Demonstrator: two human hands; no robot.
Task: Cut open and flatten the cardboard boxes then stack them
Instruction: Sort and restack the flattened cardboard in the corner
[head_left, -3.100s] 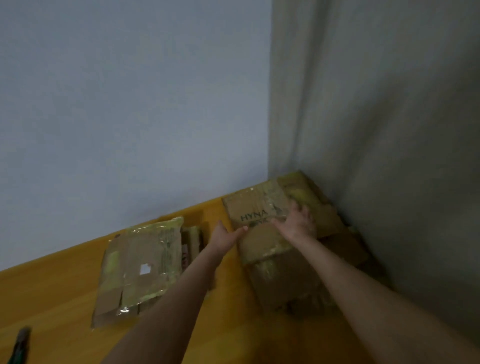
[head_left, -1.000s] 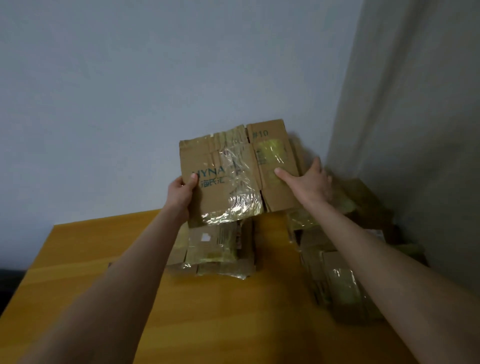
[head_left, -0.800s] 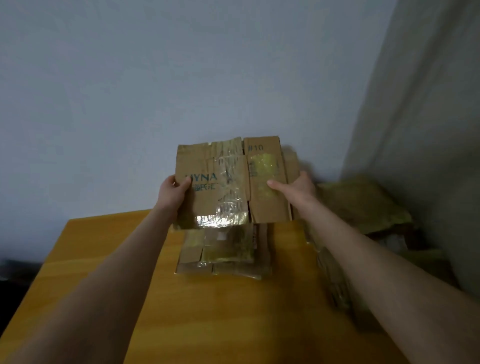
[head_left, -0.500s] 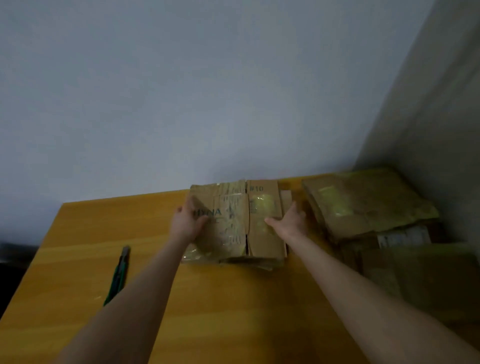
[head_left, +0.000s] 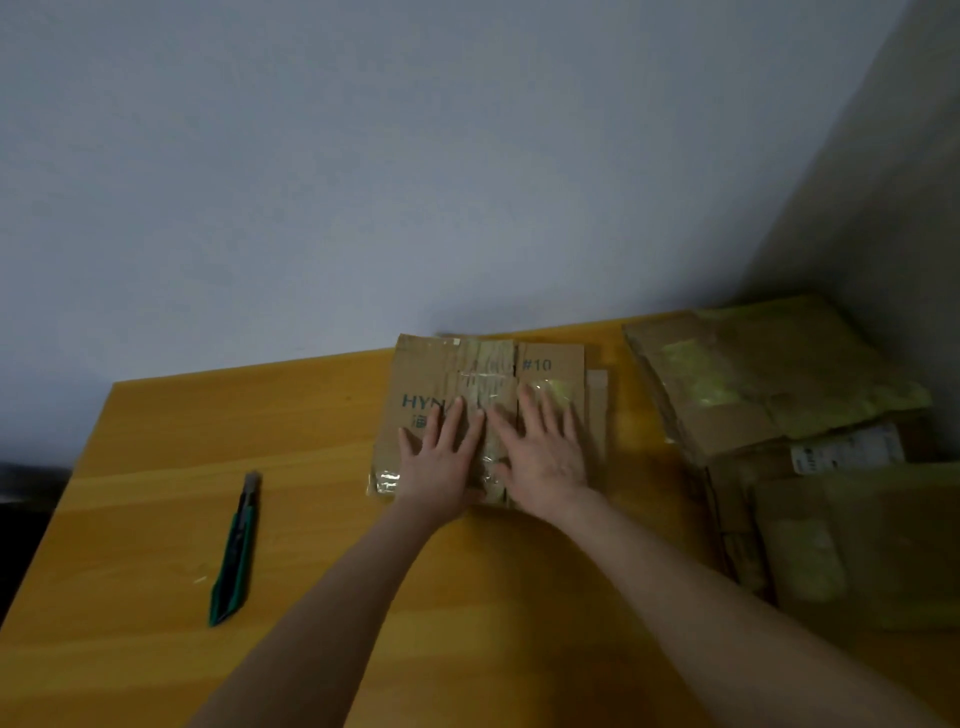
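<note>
Head view. Flattened box (head_left: 421, 374) at centre of frame, flat on the surface (head_left: 311, 519), with the edge of another piece showing under its right side. Left grip (head_left: 441, 460) and right grip (head_left: 543, 457) released, fingers straight, pressing side by side on the taped face; nothing grasped. Utility knife (head_left: 236, 545) at lower left, well apart. Judged progress: this box cut, flattened, stacked. Judged remaining: pile of boxes (head_left: 769, 384) at right edge, probably still to be opened and flattened.
</note>
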